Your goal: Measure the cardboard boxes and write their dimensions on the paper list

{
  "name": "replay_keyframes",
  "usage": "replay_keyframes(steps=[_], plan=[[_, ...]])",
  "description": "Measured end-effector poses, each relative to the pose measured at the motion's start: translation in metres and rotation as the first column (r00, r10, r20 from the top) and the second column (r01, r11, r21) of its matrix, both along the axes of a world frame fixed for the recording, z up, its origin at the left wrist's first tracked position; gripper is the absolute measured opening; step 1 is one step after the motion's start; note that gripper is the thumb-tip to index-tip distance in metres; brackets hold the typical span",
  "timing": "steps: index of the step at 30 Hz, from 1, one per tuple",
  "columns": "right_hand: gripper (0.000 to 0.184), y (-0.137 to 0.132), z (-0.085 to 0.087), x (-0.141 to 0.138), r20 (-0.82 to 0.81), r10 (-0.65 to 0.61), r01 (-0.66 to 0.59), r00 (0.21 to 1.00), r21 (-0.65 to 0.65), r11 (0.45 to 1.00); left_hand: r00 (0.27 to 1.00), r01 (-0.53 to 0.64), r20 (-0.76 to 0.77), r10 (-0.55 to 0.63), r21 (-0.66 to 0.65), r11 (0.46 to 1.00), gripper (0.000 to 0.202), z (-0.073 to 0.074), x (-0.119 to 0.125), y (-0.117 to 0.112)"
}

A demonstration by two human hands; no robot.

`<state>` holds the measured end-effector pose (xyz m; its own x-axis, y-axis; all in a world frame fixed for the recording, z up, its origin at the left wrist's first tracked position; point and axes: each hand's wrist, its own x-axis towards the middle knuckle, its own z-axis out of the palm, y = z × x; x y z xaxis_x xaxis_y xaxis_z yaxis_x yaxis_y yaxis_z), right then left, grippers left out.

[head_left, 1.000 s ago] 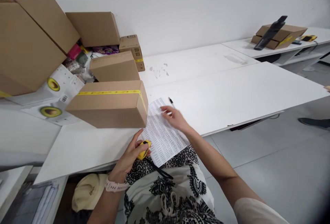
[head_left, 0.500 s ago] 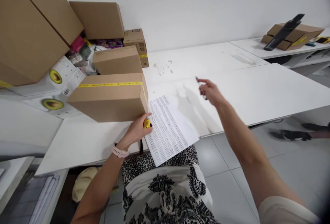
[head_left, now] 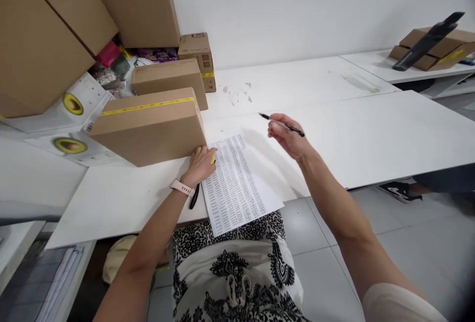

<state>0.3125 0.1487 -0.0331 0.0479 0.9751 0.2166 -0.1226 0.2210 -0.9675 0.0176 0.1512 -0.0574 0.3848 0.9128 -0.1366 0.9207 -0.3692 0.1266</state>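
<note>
My right hand (head_left: 287, 138) is closed on a black pen (head_left: 282, 124), held in the air above the white table (head_left: 352, 134) with its tip pointing left. My left hand (head_left: 200, 163) is closed round a small yellow tool (head_left: 213, 160) with a black strap (head_left: 194, 196), resting on the table against the corner of a brown cardboard box with yellow tape (head_left: 148, 124). A printed sheet of paper (head_left: 235, 183) covered in dense rows lies between my hands and hangs over the table's near edge.
More cardboard boxes (head_left: 168, 82) and a large open one (head_left: 44, 40) crowd the left, with avocado-printed packaging (head_left: 70, 144) beneath. At the far right, flat boxes with a black tool (head_left: 430, 42) sit on another table. Someone's shoe (head_left: 399, 191) shows under the table.
My right hand picked the pen up from beside the sheet and raised it over the table. My left hand slid the yellow tool forward to the taped box's corner.
</note>
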Motion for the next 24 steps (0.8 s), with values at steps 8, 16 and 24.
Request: replay_keyframes(steps=[8,16,24], plan=[[0.062,0.035,-0.054,-0.044,-0.081,0.035,-0.048,0.996,-0.175,0.983,0.965,0.184,0.159,-0.207,0.148,0.972,0.049,-0.017,0.043,-0.006],[0.042,0.039,-0.081,-0.042,0.071,-0.089,0.101,0.993,-0.188,0.977,0.91,0.251,0.317,-0.269,0.096,0.963,0.047,-0.041,0.061,-0.006],[0.032,0.032,-0.084,-0.044,0.217,-0.041,0.065,0.975,-0.105,0.992,0.899,0.274,0.317,-0.303,0.135,0.952,0.048,-0.044,0.057,-0.003]])
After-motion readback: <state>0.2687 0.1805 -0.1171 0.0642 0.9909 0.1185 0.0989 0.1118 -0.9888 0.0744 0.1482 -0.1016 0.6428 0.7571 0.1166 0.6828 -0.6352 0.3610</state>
